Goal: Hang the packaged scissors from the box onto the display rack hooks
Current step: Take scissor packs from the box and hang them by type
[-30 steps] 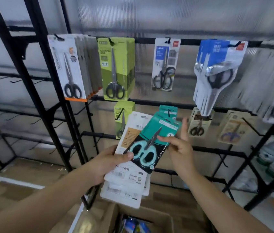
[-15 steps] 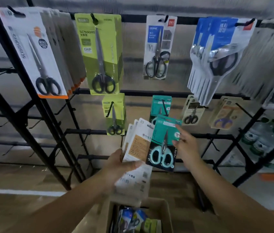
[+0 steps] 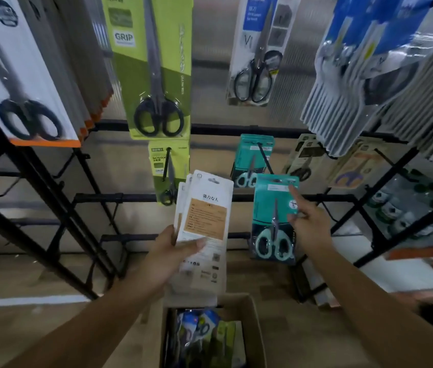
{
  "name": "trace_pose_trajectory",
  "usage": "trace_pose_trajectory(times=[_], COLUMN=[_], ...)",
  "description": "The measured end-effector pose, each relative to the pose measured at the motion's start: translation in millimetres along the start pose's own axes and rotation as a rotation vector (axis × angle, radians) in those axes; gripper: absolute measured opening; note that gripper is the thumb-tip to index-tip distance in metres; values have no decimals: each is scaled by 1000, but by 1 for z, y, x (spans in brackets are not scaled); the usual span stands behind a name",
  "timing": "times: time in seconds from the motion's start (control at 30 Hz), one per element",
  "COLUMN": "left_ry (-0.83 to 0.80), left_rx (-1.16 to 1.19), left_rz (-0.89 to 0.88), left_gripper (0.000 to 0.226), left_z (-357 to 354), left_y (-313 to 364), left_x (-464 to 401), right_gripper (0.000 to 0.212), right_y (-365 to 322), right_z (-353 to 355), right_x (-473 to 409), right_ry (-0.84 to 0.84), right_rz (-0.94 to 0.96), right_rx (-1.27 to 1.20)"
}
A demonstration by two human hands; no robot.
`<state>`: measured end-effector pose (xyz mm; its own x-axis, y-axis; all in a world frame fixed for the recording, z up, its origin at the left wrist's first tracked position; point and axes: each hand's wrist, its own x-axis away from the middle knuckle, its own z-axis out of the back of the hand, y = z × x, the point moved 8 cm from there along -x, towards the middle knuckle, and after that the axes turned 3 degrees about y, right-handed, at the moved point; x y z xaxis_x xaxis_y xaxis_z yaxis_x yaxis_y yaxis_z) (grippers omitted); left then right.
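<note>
1. Packaged scissors (image 3: 274, 218) in a teal card with pale mint handles hang upright in front of the display rack (image 3: 51, 187), below a hook (image 3: 265, 158) that already carries matching teal packs (image 3: 253, 160).
2. The rack's black bars also carry larger packs: white ones (image 3: 21, 75) at upper left, a tall green one (image 3: 154, 67), a small green one (image 3: 169, 173) beneath it, and blue-and-white ones (image 3: 364, 65) at upper right.
3. The cardboard box (image 3: 256, 328) stands open at the bottom centre and holds more packs, blue and green, lying jumbled inside.
4. The left hand (image 3: 173, 256) grips a fanned stack of white packs (image 3: 204, 221), thumb across the front, just above the box.
5. The right hand (image 3: 308, 227) pinches the teal pack's right edge, fingers curled on it with the index finger pointing up along the card.
</note>
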<state>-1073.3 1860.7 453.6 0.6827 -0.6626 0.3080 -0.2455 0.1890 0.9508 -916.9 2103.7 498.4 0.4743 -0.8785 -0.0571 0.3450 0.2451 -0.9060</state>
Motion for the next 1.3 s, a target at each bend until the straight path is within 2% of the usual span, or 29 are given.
trace_pose_trajectory(times=[0.27,0.37,0.47,0.53,0.63,0.7,0.77,0.9,0.97,1.03,1.17,1.23,1.3], left_ry=[-20,13,37,57,70,67,66,3,-68,-70,10,68,62], left_rx=[128,129,97,97,77,75,100,198,308,398,556,496,435], left_rz=[-17,-24,-47,-54,-76,-80,-65,-25,-4,-18,-188,-280,-355], left_gripper=[53,49,47,45,43,49,55,56,55,65,85,87,78], left_z=[-7,-10,-15,-17,-23,-29,-35,-56,-71,-82,-94,-91,-90], left_y=[22,33,43,48,57,63,72,89,99,113,144,154,166], left_x=[14,17,19,20,25,25,23,20,19,19,17,15,15], right_gripper=[57,58,70,72,55,33,22,21,24,35,49,50,54], right_y=[-29,-50,-49,-37,-11,-10,-29,-79,-102,-123,-142,-151,-161], right_z=[-19,-42,-59,-54,-33,-28,-27,-22,-17,-12,-15,-20,-20], right_x=[-47,-68,-74,-72,-51,-30,-10,14,18,21,30,36,41], right_ry=[-36,-137,-321,-305,-170,-248,-427,-674,-688,-672,-636,-670,-696], right_rz=[55,107,66,10,-220,-333,-304,-207,-146,-71,-46,-71,-70], right_rx=[152,187,237,290,-27,-255,-342,-461,-550,-600,-756,-917,-1043])
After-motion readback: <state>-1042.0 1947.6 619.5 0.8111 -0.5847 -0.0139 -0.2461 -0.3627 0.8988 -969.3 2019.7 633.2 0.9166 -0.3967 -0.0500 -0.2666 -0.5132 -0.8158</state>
